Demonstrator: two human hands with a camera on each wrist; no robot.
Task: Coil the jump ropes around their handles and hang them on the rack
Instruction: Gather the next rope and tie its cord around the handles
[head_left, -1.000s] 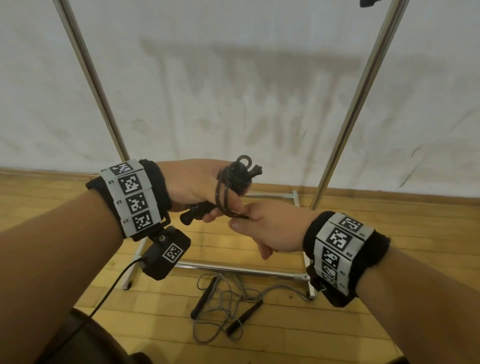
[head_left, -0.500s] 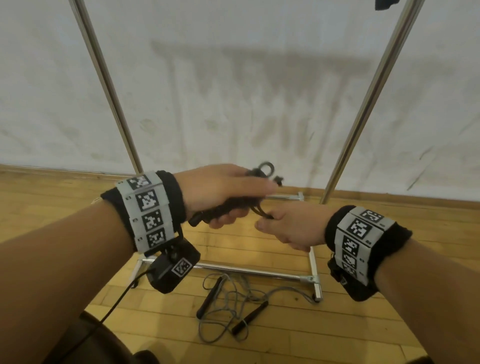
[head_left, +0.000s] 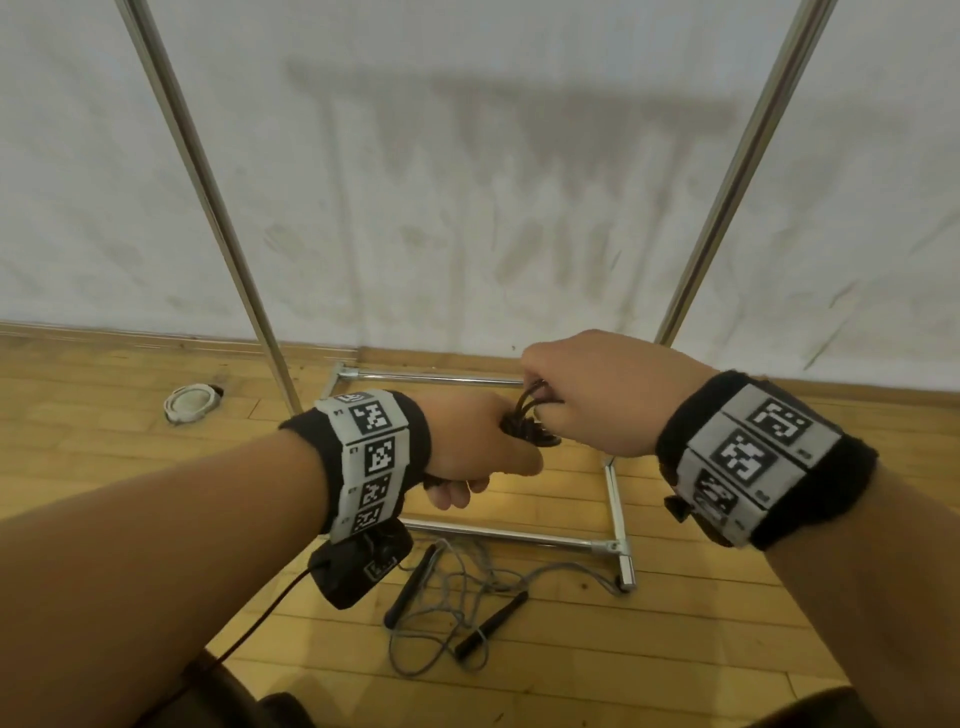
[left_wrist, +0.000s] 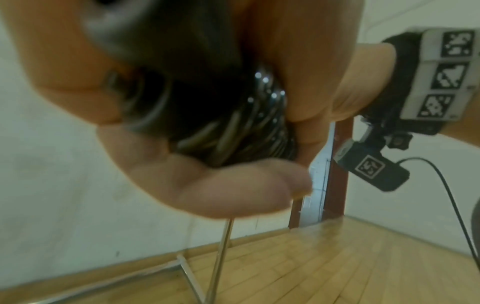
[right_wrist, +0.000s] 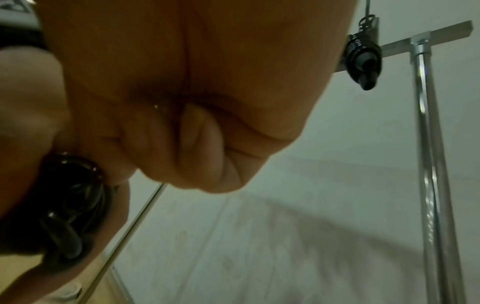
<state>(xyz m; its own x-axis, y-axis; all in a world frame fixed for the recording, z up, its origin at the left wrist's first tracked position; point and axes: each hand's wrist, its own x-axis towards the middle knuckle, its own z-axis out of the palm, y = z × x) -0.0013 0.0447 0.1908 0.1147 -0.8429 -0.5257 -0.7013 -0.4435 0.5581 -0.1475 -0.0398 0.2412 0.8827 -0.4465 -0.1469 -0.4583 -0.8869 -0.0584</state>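
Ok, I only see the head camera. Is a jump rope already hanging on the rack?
Observer: Yes. The right wrist view shows one coiled rope hanging from the top bar.
Operator: Is the one in the hands all wound up?
Observer: The left wrist view shows many shiny loops of the black rope bunched inside the left hand.
Operator: And the right hand?
Observer: From underneath, its fingers are curled tight.

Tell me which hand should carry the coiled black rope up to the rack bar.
Probably the left. The left hand grips the handles of the coiled black rope, so it carries the bundle. The right hand only pinches the strands on top and could let go.
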